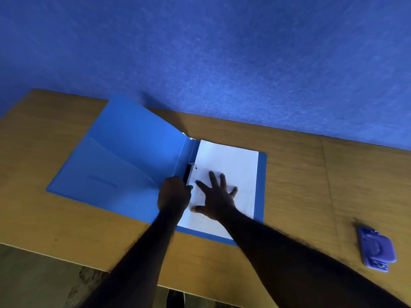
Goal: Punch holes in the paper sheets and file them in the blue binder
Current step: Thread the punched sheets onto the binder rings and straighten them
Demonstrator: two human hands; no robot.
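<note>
The blue binder point(115, 161) lies open on the wooden table, its front cover spread to the left. White paper sheets point(231, 161) rest on its right half, threaded at the black ring clip point(188, 173) along the spine. My left hand point(174, 193) is curled at the near end of that clip, fingers closed on it. My right hand point(216, 196) lies flat on the paper with fingers spread, pressing the sheets down. A purple hole punch point(375, 248) sits apart at the table's right side.
The wooden table point(300, 174) stands against a blue textured wall point(222, 52). Its near edge runs across the bottom, with floor below it. Bare tabletop lies between the binder and the hole punch.
</note>
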